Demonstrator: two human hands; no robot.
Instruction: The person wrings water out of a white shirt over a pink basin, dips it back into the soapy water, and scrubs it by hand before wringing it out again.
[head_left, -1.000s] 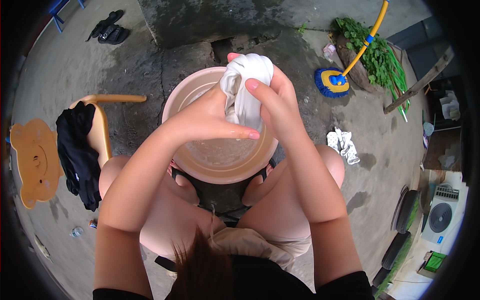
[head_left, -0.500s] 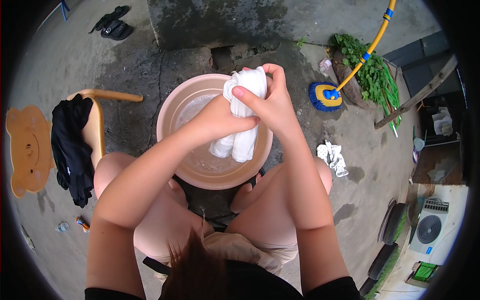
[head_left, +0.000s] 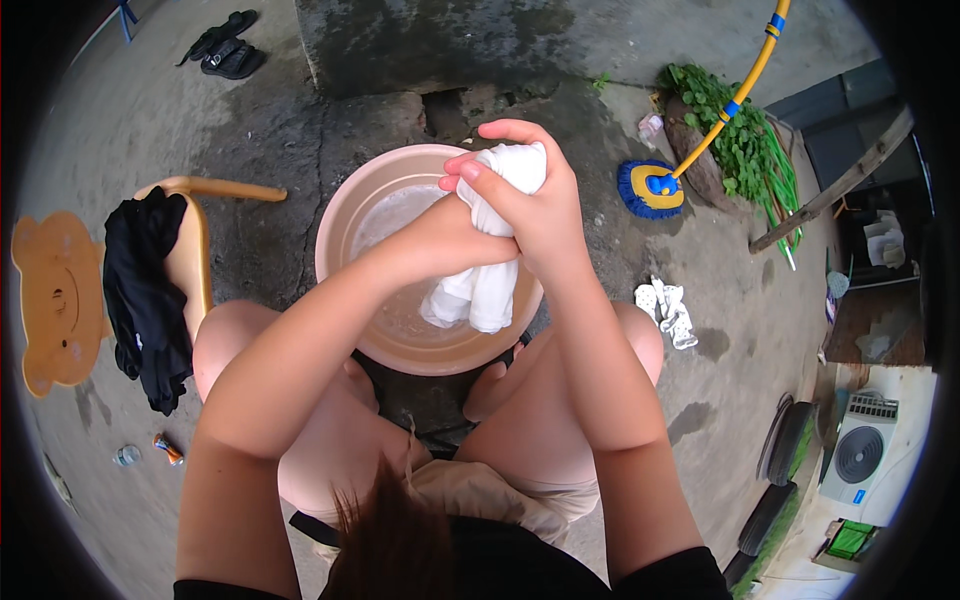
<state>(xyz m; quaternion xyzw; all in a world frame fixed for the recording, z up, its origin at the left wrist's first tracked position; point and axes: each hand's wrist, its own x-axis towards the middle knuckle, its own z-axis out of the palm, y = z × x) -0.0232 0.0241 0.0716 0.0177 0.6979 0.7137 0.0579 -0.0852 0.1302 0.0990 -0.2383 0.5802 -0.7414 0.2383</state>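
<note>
white cloth [head_left: 490,298] hangs over the pink basin [head_left: 335,255], grasped in the fingers of the left hand [head_left: 462,236] and right hand [head_left: 545,205]. if it is sodden, a slack hold could let it slip and splash; drifting sideways could drag its tail over the rim. knees [head_left: 632,345] crowd the near side; a chair [head_left: 187,262] and spotted cloth [head_left: 674,318] flank them.

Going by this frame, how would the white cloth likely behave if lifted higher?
The white cloth is probably floppy: its lower end hangs in soft folds below the left hand. It may be wet and heavy for its size, as the basin beneath seems to hold cloudy water. Bunched in both hands, it seems unlikely to break.
</note>
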